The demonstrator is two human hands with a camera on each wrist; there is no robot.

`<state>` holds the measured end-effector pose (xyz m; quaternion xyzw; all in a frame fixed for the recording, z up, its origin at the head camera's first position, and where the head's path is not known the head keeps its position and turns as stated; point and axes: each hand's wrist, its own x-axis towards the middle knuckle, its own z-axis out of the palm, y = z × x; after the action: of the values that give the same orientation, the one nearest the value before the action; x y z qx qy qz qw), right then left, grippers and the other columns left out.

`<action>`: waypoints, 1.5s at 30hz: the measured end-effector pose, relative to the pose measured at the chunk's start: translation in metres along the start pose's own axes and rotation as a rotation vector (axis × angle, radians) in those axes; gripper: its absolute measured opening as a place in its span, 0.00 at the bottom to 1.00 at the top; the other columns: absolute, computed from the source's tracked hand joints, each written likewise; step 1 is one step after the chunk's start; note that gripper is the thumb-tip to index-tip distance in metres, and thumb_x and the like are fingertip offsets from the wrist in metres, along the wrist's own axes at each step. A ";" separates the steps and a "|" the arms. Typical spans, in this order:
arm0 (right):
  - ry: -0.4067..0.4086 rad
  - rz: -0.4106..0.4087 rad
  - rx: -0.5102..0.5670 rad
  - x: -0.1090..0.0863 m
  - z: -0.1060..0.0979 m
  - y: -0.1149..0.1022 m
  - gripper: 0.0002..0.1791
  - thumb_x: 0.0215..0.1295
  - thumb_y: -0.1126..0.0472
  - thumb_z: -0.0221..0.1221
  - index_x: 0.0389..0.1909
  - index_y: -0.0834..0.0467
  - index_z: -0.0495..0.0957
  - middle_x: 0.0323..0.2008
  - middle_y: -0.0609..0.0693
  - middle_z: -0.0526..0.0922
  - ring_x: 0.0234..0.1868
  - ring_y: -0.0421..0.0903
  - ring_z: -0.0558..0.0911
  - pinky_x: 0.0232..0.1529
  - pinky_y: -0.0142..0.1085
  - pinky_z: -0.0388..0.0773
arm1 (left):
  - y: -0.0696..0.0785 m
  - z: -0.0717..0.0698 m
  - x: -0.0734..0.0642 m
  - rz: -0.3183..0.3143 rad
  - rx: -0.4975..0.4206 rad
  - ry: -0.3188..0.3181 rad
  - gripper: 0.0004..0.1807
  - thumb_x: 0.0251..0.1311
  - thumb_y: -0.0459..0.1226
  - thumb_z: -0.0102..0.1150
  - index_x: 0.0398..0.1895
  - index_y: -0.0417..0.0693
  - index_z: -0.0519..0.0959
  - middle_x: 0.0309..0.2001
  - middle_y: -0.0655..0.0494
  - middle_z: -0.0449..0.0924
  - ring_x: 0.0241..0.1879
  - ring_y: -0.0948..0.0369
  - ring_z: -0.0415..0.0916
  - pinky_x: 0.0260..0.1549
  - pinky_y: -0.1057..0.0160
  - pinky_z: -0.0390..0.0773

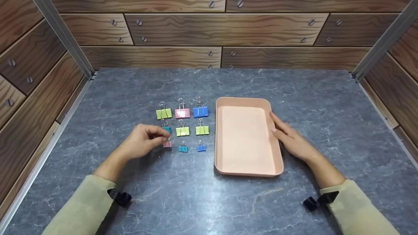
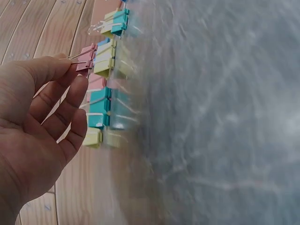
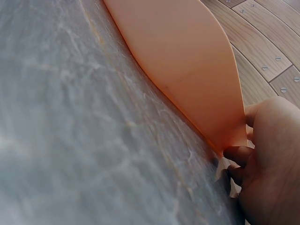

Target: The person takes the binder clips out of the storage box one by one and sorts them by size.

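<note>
In the head view, the left hand pinches a small pink binder clip at the front left of the grouped clips. The left wrist view shows thumb and forefinger on the wire handles of this pink clip. Just behind it, partly hidden by the fingers, is a teal binder clip. To the right stands a shallow peach tray. The right hand holds its right side, thumb at the rim. Curled fingers touch the outer wall of the tray in the right wrist view.
Large green, pink and blue binder clips form the back row. Two green clips continue the middle row. Small teal and blue clips lie in front. Wood-patterned walls surround the grey marbled table.
</note>
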<state>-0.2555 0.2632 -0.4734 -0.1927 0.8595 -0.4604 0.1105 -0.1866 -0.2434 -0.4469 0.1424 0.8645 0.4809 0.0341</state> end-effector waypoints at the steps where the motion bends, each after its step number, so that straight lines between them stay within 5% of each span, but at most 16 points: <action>1: 0.001 -0.003 0.002 0.000 0.000 0.000 0.34 0.87 0.51 0.47 0.87 0.47 0.48 0.85 0.55 0.47 0.84 0.58 0.44 0.81 0.60 0.41 | -0.002 0.000 -0.001 -0.003 0.001 0.002 0.08 0.67 0.27 0.67 0.46 0.38 0.90 0.41 0.48 0.90 0.34 0.60 0.81 0.34 0.68 0.82; 12: 0.000 -0.005 0.014 0.001 -0.002 -0.001 0.34 0.87 0.52 0.48 0.87 0.48 0.48 0.85 0.55 0.47 0.84 0.57 0.44 0.81 0.59 0.42 | -0.014 0.003 -0.005 -0.029 -0.001 0.005 0.07 0.66 0.27 0.68 0.44 0.39 0.91 0.41 0.50 0.90 0.37 0.60 0.80 0.36 0.69 0.80; 39: 0.020 -0.005 0.011 -0.002 -0.004 -0.006 0.35 0.86 0.53 0.49 0.87 0.48 0.49 0.85 0.56 0.48 0.84 0.57 0.45 0.81 0.58 0.42 | -0.012 0.003 -0.003 -0.054 0.019 0.019 0.10 0.66 0.28 0.67 0.48 0.39 0.90 0.43 0.49 0.89 0.40 0.57 0.80 0.39 0.67 0.81; 45: 0.059 -0.062 0.005 0.001 -0.006 -0.011 0.36 0.85 0.57 0.52 0.86 0.55 0.50 0.83 0.58 0.55 0.83 0.55 0.55 0.80 0.37 0.53 | -0.006 -0.005 -0.007 -0.022 0.129 0.115 0.12 0.67 0.33 0.69 0.52 0.39 0.88 0.46 0.48 0.89 0.43 0.54 0.84 0.45 0.57 0.84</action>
<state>-0.2561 0.2615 -0.4608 -0.2053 0.8549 -0.4710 0.0712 -0.1817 -0.2521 -0.4497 0.1068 0.8957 0.4312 -0.0197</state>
